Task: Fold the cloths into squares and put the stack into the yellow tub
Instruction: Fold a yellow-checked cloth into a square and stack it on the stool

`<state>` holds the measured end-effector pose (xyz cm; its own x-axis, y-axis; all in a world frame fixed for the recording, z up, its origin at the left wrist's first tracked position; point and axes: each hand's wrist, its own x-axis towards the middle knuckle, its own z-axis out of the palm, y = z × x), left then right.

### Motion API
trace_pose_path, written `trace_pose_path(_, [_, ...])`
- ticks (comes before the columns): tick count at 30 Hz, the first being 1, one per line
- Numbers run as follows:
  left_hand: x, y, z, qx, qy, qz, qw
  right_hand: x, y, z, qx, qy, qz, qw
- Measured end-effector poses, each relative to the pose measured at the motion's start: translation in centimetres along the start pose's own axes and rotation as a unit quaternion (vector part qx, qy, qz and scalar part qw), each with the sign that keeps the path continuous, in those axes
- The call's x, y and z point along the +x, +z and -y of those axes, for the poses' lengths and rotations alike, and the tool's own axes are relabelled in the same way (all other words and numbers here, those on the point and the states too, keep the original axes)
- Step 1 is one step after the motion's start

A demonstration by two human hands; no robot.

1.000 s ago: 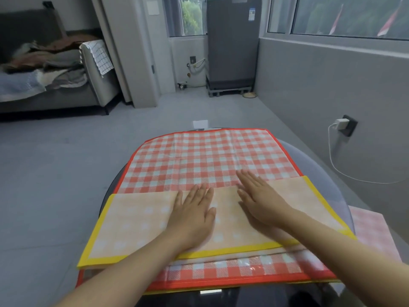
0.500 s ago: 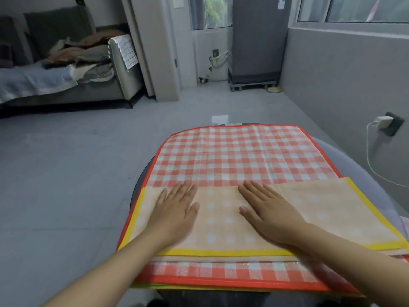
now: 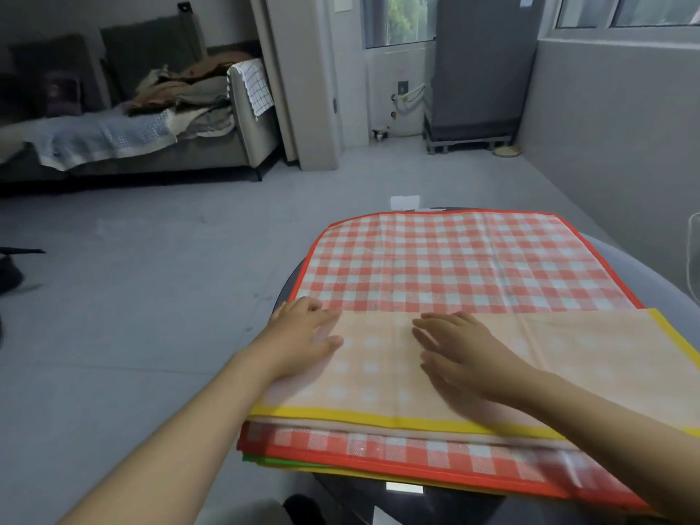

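A pale orange cloth with a yellow border [image 3: 575, 358] lies folded into a long band across the near half of a red-and-white checked cloth [image 3: 454, 267]. Both rest on a stack of more cloths, with a green edge [image 3: 288, 464] showing at the bottom left. My left hand [image 3: 303, 335] lies at the band's left end, thumb on the cloth, fingers bent a little over the edge. My right hand [image 3: 458, 354] presses flat on the middle of the band, fingers spread. No yellow tub is in view.
The stack covers a round dark table [image 3: 644, 270] that ends close on the left. Grey floor lies beyond, with a sofa piled with laundry [image 3: 182, 108] at the back left, a grey cabinet [image 3: 481, 70] at the back, and a wall on the right.
My left hand has slid left along the band from its middle to its left end. The right hand stayed near the middle. The view has swung to the left.
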<state>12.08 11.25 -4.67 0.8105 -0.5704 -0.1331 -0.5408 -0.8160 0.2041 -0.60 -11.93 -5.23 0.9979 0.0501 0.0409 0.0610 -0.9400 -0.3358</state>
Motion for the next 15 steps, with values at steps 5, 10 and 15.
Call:
trace_pose_path(5, [0.3, -0.6, 0.4, -0.023, -0.005, -0.045, 0.999, 0.5, 1.1, 1.3, -0.003, -0.004, 0.016, 1.0])
trace_pose_path(10, [0.5, -0.9, 0.5, -0.044, -0.044, -0.078, 0.995, 0.3, 1.2, 1.5, -0.023, -0.006, 0.069, 0.997])
trace_pose_path(15, [0.4, -1.1, 0.7, -0.208, -0.081, -0.121, 0.967, -0.1, 1.2, 1.9, -0.027, 0.001, 0.096, 0.995])
